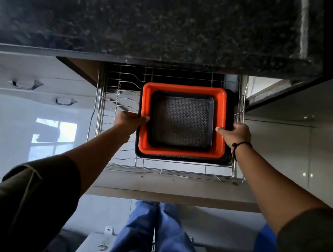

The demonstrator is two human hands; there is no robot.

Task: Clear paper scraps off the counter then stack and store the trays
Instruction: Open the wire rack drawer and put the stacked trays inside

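Granite, dark and speckled, makes up the bench (156, 16) across the top of the view, and no paper scraps show on the part that is visible, so the clearing step looks done. Below it a pull-out wire drawer (106, 117) stands open, and the trays are already nested: a large black tray (180, 160) at the bottom, an orange tray (146, 101) inside it, a small dark patterned tray (181, 120) on top. The stack sits over the right part of the drawer; whether it rests on the wires or hangs just above I cannot tell. The left hand (128, 120) has its grip closed on the stack's left rim, the right hand (236, 134) on the right rim. What seems left is letting go and pushing the drawer shut. Upright plate dividers (123, 89) crowd the left side, and the drawer's right rail (241, 115) runs close beside the stack.
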